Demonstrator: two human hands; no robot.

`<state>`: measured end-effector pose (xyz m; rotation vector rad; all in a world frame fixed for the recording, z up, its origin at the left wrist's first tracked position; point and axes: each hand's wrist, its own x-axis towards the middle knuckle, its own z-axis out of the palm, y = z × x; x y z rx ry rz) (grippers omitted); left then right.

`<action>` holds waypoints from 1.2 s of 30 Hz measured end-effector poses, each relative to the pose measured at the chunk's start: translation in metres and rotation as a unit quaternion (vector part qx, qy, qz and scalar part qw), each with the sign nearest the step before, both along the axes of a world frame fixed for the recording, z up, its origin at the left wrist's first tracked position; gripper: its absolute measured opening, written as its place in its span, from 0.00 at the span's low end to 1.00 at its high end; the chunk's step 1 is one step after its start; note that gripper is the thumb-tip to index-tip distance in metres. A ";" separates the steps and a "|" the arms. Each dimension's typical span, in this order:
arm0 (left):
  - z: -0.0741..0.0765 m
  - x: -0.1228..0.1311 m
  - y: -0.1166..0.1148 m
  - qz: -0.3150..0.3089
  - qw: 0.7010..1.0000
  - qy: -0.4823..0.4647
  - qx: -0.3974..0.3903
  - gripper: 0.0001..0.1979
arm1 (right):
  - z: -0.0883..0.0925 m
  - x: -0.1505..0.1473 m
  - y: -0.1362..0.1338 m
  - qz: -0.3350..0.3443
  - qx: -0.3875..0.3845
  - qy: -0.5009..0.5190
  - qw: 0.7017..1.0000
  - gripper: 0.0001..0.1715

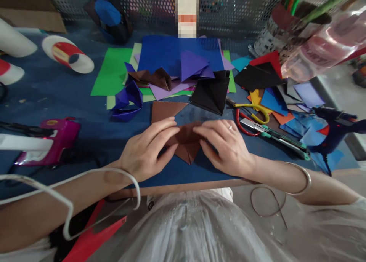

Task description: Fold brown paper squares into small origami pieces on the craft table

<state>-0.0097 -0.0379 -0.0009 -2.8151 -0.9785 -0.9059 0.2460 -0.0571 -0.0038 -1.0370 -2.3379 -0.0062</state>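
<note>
A partly folded piece of brown paper [187, 146] sits between my two hands near the table's front edge, a pointed corner facing me. My left hand [150, 147] pinches its left side with thumb and fingers. On the right side, my right hand [225, 146] grips the paper in the same way, a ring on one finger. Just beyond my left fingers lies another brown paper piece [166, 111]. Behind it are a folded black paper [213, 92], a purple-blue folded paper shape [128, 100] and a brown folded shape [160, 79].
Stacked coloured sheets [160, 52] lie at the back. To the right are scissors [251, 117], a utility knife [274, 138], a glue gun [337, 128], paper scraps and a tilted clear bottle [323, 48]. A magenta device [61, 140] and a white cable [94, 172] are left.
</note>
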 end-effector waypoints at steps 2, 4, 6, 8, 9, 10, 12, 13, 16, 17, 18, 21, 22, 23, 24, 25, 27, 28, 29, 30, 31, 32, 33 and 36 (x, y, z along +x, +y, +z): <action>-0.001 0.001 0.005 0.001 0.998 -0.016 -0.054 0.20 | 0.000 0.001 0.005 -0.084 -0.057 -0.024 0.994 0.25; -0.003 0.002 0.011 0.003 0.994 -0.025 -0.107 0.21 | -0.002 0.001 0.009 -0.102 -0.119 -0.023 0.987 0.36; -0.005 0.003 0.016 0.003 0.988 -0.034 -0.151 0.21 | -0.004 -0.001 0.009 -0.075 -0.167 0.001 0.983 0.41; -0.006 0.004 0.020 -0.006 0.983 -0.046 -0.179 0.21 | -0.005 -0.003 0.007 -0.038 -0.201 0.036 0.978 0.39; -0.007 0.004 0.021 -0.012 0.980 -0.050 -0.192 0.22 | -0.006 -0.005 0.006 -0.021 -0.216 0.061 0.974 0.37; -0.006 0.004 0.022 -0.017 0.977 -0.055 -0.207 0.22 | -0.006 -0.006 0.005 -0.005 -0.231 0.093 0.968 0.35; -0.005 0.004 0.021 -0.020 0.966 -0.068 -0.250 0.21 | -0.007 -0.008 0.005 0.020 -0.257 0.173 0.951 0.32; -0.004 0.005 0.020 -0.018 0.958 -0.080 -0.275 0.21 | -0.007 -0.009 0.005 0.027 -0.266 0.215 0.939 0.31; -0.001 0.006 0.014 -0.015 0.918 -0.148 -0.368 0.23 | -0.007 -0.010 0.008 0.027 -0.283 0.306 0.909 0.28; 0.000 0.006 0.011 -0.021 0.898 -0.173 -0.405 0.24 | -0.007 -0.010 0.009 0.024 -0.283 0.321 0.903 0.27; 0.001 0.007 0.009 -0.030 0.876 -0.193 -0.441 0.26 | -0.007 -0.010 0.010 0.020 -0.279 0.330 0.902 0.26; 0.004 0.007 0.007 -0.050 0.836 -0.205 -0.507 0.29 | -0.007 -0.009 0.012 0.017 -0.250 0.325 0.912 0.26; 0.004 0.007 0.007 -0.048 0.837 -0.198 -0.508 0.29 | -0.007 -0.009 0.012 0.021 -0.241 0.317 0.917 0.25; 0.004 0.007 0.007 -0.045 0.841 -0.190 -0.505 0.28 | -0.007 -0.010 0.012 0.029 -0.233 0.307 0.922 0.25; 0.004 0.008 0.008 -0.043 0.844 -0.183 -0.503 0.26 | -0.007 -0.010 0.011 0.040 -0.228 0.295 0.927 0.25; 0.004 0.008 0.008 -0.044 0.844 -0.179 -0.504 0.25 | -0.007 -0.010 0.010 0.053 -0.222 0.284 0.931 0.24; 0.003 0.009 0.009 -0.054 0.829 -0.176 -0.528 0.23 | -0.008 -0.012 0.007 0.076 -0.215 0.264 0.937 0.23; 0.003 0.010 0.008 -0.060 0.816 -0.176 -0.547 0.23 | -0.008 -0.012 0.006 0.084 -0.213 0.257 0.939 0.23; 0.002 0.010 0.008 -0.062 0.803 -0.181 -0.565 0.23 | -0.007 -0.012 0.005 0.087 -0.212 0.252 0.940 0.23; 0.002 0.011 0.008 -0.060 0.791 -0.190 -0.579 0.23 | -0.006 -0.013 0.004 0.085 -0.208 0.248 0.942 0.23; 0.002 0.012 0.007 -0.054 0.780 -0.206 -0.588 0.24 | -0.005 -0.012 0.003 0.079 -0.197 0.240 0.947 0.23; 0.002 0.013 0.008 -0.044 0.773 -0.229 -0.590 0.24 | -0.003 -0.012 0.003 0.068 -0.178 0.229 0.955 0.22; 0.002 0.013 0.008 -0.030 0.769 -0.256 -0.585 0.24 | -0.002 -0.011 0.003 0.055 -0.152 0.214 0.963 0.21; 0.003 0.014 0.012 0.011 0.764 -0.328 -0.556 0.23 | 0.005 -0.007 0.005 0.036 -0.069 0.156 0.985 0.20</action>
